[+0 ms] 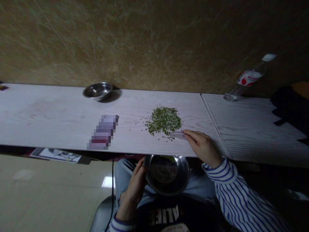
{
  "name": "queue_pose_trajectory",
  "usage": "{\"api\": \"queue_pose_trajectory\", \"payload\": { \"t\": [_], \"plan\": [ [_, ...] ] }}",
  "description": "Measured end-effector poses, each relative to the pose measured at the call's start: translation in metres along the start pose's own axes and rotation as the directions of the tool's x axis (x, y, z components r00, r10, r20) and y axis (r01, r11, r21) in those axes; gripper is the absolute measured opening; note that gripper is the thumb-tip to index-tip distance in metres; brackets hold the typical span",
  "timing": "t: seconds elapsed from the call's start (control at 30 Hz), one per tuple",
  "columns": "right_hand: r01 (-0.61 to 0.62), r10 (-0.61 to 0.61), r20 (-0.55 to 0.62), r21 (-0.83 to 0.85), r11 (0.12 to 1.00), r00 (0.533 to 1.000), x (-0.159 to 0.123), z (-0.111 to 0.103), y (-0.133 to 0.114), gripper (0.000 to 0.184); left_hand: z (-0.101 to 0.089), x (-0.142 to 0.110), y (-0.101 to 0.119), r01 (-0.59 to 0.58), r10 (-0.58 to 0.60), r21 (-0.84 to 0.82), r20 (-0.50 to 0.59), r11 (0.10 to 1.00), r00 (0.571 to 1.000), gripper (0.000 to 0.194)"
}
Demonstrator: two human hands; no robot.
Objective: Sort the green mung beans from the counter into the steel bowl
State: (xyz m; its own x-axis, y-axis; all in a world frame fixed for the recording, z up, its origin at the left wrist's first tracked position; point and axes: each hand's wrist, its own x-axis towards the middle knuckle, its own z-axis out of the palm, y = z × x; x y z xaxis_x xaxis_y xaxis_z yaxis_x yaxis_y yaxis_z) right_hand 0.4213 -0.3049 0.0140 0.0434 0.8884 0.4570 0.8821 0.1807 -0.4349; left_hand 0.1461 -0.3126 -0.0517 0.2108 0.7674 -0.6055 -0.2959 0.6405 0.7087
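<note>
A loose spread of small green beans, with white grains among them, lies on the table. At its near right edge my right hand pinches a thin, pale, flat piece, whose tip touches the nearest beans. I cannot make out exactly what that piece is. Below the table's front edge my left hand grips the left rim of a steel bowl over my lap. Some green beans show at the far side inside this bowl.
On the white wood-grain table, a second steel bowl stands at the back left. A blurred-out flat object lies nearer. A clear plastic bottle and a dark item are at the right. The wall runs behind.
</note>
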Motion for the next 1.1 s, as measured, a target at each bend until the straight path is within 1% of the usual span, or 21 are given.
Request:
{"api": "queue_pose_trajectory", "payload": {
  "t": [0.17, 0.27, 0.5, 0.7, 0.8, 1.1],
  "plan": [
    [0.018, -0.018, -0.037, -0.019, 1.000, 0.999, 0.0016, 0.0007, 0.0004, 0.026, 0.0001, -0.0007, -0.0005, -0.022, 0.022, -0.018, 0.002, 1.000, 1.000, 0.054],
    [0.040, -0.040, -0.026, -0.009, 0.999, 0.999, 0.0012, 0.0002, -0.0004, 0.025, -0.0003, -0.0013, -0.0001, -0.025, 0.025, -0.005, 0.016, 1.000, 1.000, 0.053],
    [0.037, -0.037, -0.020, -0.022, 0.999, 0.999, 0.0009, -0.0009, -0.0003, 0.024, -0.0013, -0.0003, 0.0000, -0.020, 0.020, -0.003, 0.024, 1.000, 1.000, 0.055],
    [0.088, -0.088, -0.021, -0.006, 0.996, 0.996, 0.0032, 0.0019, -0.0044, 0.024, -0.0046, 0.0012, -0.0010, -0.026, 0.026, -0.007, 0.013, 1.000, 1.000, 0.057],
    [0.092, -0.092, -0.022, -0.003, 0.996, 0.995, 0.0039, 0.0011, -0.0064, 0.024, -0.0056, 0.0012, -0.0011, -0.021, 0.021, -0.006, 0.009, 1.000, 1.000, 0.061],
    [0.090, -0.090, -0.008, 0.021, 0.996, 0.996, 0.0026, 0.0047, -0.0085, 0.024, -0.0014, -0.0019, 0.0043, -0.019, 0.019, 0.007, -0.001, 1.000, 1.000, 0.065]
  ]
}}
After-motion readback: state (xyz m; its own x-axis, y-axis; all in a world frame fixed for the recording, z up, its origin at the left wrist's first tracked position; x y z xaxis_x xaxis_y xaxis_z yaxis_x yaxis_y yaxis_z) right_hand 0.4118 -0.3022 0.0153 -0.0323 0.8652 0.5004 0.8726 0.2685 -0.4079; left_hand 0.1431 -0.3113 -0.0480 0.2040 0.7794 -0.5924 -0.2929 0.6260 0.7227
